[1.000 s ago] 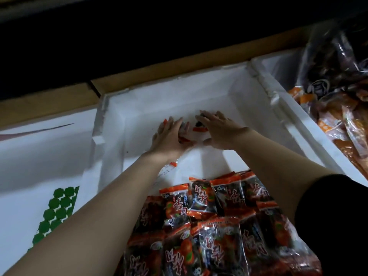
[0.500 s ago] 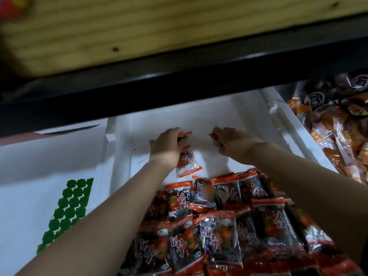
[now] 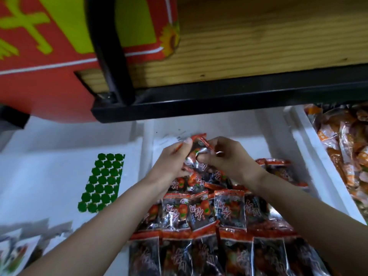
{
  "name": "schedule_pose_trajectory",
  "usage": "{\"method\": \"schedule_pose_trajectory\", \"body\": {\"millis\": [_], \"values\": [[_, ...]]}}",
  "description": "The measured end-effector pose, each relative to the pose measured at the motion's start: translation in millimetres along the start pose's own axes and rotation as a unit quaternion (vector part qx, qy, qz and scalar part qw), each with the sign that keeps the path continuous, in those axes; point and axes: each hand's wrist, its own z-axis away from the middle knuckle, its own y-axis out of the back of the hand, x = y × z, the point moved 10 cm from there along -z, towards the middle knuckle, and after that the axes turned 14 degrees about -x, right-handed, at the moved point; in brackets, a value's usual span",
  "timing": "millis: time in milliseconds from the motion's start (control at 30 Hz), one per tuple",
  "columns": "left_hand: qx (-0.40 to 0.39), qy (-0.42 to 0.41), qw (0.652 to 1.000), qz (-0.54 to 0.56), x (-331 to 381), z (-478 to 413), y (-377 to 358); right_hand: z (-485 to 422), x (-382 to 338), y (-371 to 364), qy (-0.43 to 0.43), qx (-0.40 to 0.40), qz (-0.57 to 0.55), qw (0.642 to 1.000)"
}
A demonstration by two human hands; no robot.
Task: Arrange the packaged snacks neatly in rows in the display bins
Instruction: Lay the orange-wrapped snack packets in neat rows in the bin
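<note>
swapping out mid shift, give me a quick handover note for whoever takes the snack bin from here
Left hand: pinches a bunch of red-and-black packets above the middle bin.
Right hand: pinches the same bunch.
Done: packets lie in rows across the bin's near part.
Left: set the held bunch down at the bare far end and extend the rows.
</note>
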Motion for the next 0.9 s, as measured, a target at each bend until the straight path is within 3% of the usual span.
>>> {"method": "schedule_pose_trajectory", "body": {"millis": [100, 233, 300, 367, 433, 567, 633, 700, 800, 900], "values": [[-0.01, 0.022, 1.0, -0.004, -8.4, 19.6, 10.0, -3.4, 5.9, -17.1, -0.024, -0.011, 0.034, 0.999], [0.026, 0.024, 0.999, -0.01, -13.5, 40.2, 36.8, -9.1, 1.7, -52.9, -0.023, -0.111, -0.066, 0.991], [0.06, 0.02, 0.998, -0.005, -17.0, 48.0, 53.2, -17.4, -0.1, -51.9, -0.017, -0.106, -0.058, 0.993], [0.092, 0.017, 0.996, 0.005, -20.4, 53.4, 67.2, -34.3, 5.7, -26.9, -0.014, -0.021, 0.055, 0.998], [0.118, 0.006, 0.993, 0.026, -22.3, 55.6, 78.1, -53.0, 20.3, -1.4, -0.047, 0.054, 0.179, 0.981], [0.158, -0.004, 0.986, 0.055, -28.0, 54.5, 96.4, -79.5, 54.4, 11.0, -0.184, 0.03, 0.369, 0.91], [0.168, -0.008, 0.983, 0.068, -30.3, 52.7, 102.2, -88.4, 62.9, 13.9, -0.195, 0.044, 0.361, 0.911], [0.174, -0.011, 0.982, 0.073, -32.3, 51.1, 106.0, -96.6, 69.0, 15.6, -0.19, 0.06, 0.287, 0.937], [0.181, -0.015, 0.98, 0.076, -34.0, 48.9, 109.6, -108.4, 72.0, 8.0, -0.187, 0.033, 0.251, 0.949], [0.192, -0.018, 0.978, 0.082, -33.0, 48.8, 112.9, -107.9, 50.1, -3.9, -0.129, 0.04, 0.235, 0.963]]}}
